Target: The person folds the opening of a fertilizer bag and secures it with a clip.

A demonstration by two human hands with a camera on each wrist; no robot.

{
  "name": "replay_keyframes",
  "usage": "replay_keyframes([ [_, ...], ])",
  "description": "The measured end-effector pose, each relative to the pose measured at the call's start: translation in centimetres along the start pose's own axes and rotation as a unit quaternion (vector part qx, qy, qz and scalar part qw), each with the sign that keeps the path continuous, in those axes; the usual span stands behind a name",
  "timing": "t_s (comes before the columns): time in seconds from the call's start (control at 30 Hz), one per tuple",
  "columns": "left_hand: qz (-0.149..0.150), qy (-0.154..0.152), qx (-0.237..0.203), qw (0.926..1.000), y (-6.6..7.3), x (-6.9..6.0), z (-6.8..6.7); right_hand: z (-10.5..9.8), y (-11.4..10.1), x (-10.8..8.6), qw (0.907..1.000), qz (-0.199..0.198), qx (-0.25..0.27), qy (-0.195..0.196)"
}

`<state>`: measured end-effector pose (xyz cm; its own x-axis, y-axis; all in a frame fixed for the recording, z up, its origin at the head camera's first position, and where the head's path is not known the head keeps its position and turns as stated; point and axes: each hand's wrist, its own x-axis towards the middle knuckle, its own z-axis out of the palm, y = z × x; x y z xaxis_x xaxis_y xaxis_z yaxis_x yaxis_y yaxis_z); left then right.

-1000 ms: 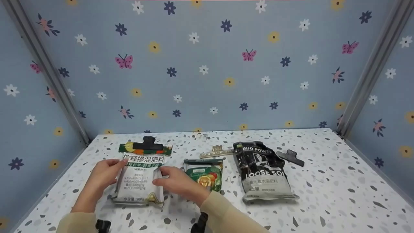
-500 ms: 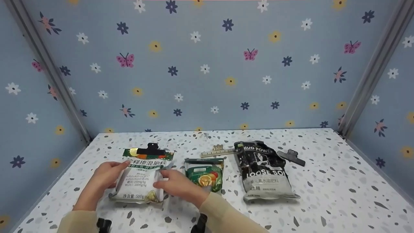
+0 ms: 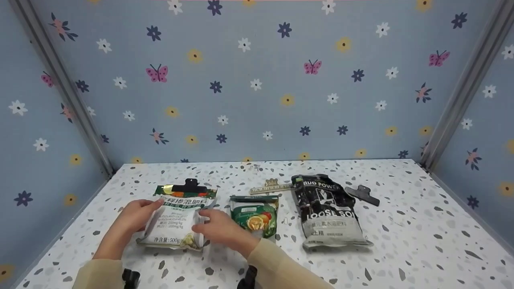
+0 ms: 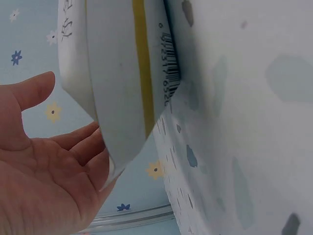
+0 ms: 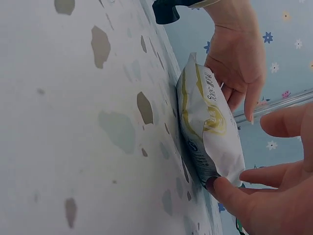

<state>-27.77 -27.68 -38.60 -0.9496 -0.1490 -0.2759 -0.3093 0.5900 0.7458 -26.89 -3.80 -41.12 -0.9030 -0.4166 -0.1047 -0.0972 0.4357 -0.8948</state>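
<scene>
A white fertilizer bag (image 3: 170,224) lies on the speckled tabletop at the left. Across its green, fruit-printed top strip sits a black clip (image 3: 190,186). My left hand (image 3: 130,216) is at the bag's left side, thumb near its upper edge. In the left wrist view the palm faces the bag, the thumb stands apart from it and the fingers reach behind it. At the right side my right hand (image 3: 225,228) touches the bag with loosely bent fingers. The right wrist view shows its thumb (image 5: 283,122) raised off the bag (image 5: 210,122).
Right of the hands lies a green fruit-printed pouch (image 3: 255,218). Behind it is a gold clip (image 3: 272,187) with a crown-shaped top. Farther right lies a black and grey soil bag (image 3: 331,224), with a loose black clip (image 3: 363,195) beside it. Patterned walls enclose the table.
The top of the white bag with its clip has come lower and shifted a little to the right. Both hands stay at its sides, almost unmoved.
</scene>
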Motion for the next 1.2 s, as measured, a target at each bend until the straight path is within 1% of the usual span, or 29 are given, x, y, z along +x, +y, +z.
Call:
replay_keyframes([
  [0.1, 0.012, 0.004, 0.003, 0.9999, 0.1, 0.1, 0.1, -0.1, 0.0, 0.0, 1.0, -0.003, 0.006, 0.004],
  [0.23, 0.029, 0.037, 0.031, 0.9984, 0.5, 0.0, 0.1, -0.8, -0.2, 0.0, 0.9999, -0.012, -0.008, 0.004],
  [0.37, 0.057, 0.069, 0.08, 0.9927, 1.1, -0.1, 0.3, -1.9, -0.1, -0.3, 0.9999, -0.016, -0.001, -0.002],
  [0.47, 0.078, 0.077, 0.103, 0.9885, 1.7, -0.4, 0.7, -2.8, 0.2, -0.5, 0.9998, -0.02, 0.007, -0.002],
  [0.6, 0.109, 0.065, 0.112, 0.9854, 2.8, -1.0, 1.3, -4.1, 0.3, -0.8, 0.9992, -0.028, 0.026, -0.006],
  [0.7, 0.134, 0.052, 0.12, 0.9824, 3.7, -1.4, 1.9, -5.4, 0.3, -1.1, 0.9986, -0.042, 0.029, -0.016],
  [0.77, 0.154, 0.044, 0.122, 0.9796, 4.3, -1.6, 2.2, -6.6, 0.5, -1.4, 0.9984, -0.051, 0.019, -0.018],
  [0.87, 0.17, 0.032, 0.117, 0.9779, 5.0, -1.7, 2.5, -8.4, 1.1, -1.9, 0.9982, -0.059, -0.001, -0.009],
  [0.9, 0.176, 0.03, 0.115, 0.9772, 5.2, -1.7, 2.6, -9.0, 1.3, -2.0, 0.9983, -0.058, 0.002, -0.006],
  [1.03, 0.184, 0.023, 0.109, 0.9765, 6.0, -1.5, 3.6, -11.3, 2.3, -2.6, 0.9985, -0.052, -0.002, 0.02],
  [1.2, 0.189, 0.01, 0.107, 0.976, 7.1, -0.8, 5.5, -13.7, 3.5, -3.2, 0.9978, -0.043, -0.01, 0.049],
])
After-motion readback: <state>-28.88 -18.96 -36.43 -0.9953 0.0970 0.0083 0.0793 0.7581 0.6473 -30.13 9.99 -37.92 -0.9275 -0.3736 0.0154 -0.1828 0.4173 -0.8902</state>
